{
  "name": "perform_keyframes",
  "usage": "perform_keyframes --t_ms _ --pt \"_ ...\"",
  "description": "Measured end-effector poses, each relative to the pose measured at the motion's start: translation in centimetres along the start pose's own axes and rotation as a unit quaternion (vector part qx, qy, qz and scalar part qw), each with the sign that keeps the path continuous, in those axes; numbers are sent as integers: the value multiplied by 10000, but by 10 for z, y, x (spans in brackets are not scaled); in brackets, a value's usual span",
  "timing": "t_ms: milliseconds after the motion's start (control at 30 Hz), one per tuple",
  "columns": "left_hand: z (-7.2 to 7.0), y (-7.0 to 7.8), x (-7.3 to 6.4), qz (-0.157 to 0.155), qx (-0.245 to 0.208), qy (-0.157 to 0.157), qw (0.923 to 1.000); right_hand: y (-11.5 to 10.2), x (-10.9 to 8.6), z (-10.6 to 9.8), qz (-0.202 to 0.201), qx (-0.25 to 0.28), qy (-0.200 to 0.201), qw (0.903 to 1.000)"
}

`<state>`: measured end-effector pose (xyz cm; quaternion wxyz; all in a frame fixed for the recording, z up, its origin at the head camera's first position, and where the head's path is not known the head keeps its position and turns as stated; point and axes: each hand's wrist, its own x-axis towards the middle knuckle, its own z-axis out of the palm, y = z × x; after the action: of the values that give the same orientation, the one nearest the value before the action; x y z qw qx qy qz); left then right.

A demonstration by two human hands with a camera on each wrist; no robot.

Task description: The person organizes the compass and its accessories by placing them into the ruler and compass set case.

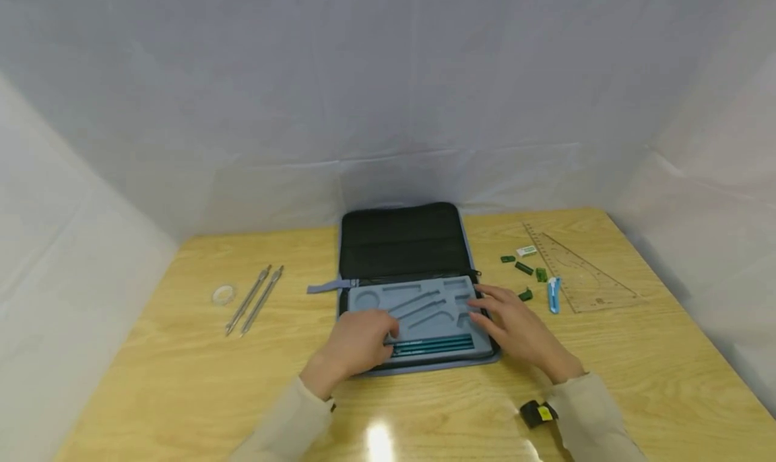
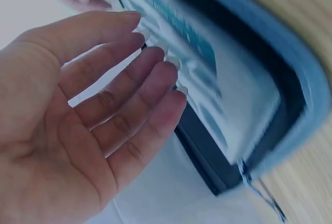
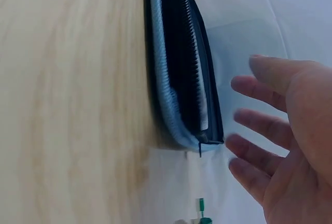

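Note:
An open zippered case (image 1: 400, 240) lies on the wooden table with its black lid folded back. Its lower half holds a grey-blue moulded tray (image 1: 485, 344) with shaped recesses. Several dark green pencils (image 1: 433, 345) lie side by side in the tray's front recess. My left hand (image 1: 358, 341) is at the tray's left side, thumb by the pencils' left ends. In the left wrist view its fingers bend loosely, with nothing in the palm. My right hand (image 1: 515, 320) spreads its fingers over the tray's right edge and holds nothing.
Left of the case are a clear tape roll (image 1: 223, 294) and two slim silver tools (image 1: 254, 300). To the right lie a white eraser (image 1: 526, 250), several small green pieces (image 1: 524, 268), a blue cutter (image 1: 554, 295) and a clear set square (image 1: 588, 280). A black-and-yellow object (image 1: 537, 413) sits by the right sleeve.

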<state>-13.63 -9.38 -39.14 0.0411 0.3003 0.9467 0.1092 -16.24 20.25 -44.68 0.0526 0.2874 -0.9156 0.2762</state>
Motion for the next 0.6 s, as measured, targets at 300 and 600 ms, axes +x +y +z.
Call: perform_keyframes --t_ms 300,600 --pt "-4 -20 -10 280 -249 -106 9992 -11 -1 -7 -334 293 -510 9977" --pt "9 -27 -13 409 -385 -133 9983 -16 -1 4 -218 286 -915 9952"
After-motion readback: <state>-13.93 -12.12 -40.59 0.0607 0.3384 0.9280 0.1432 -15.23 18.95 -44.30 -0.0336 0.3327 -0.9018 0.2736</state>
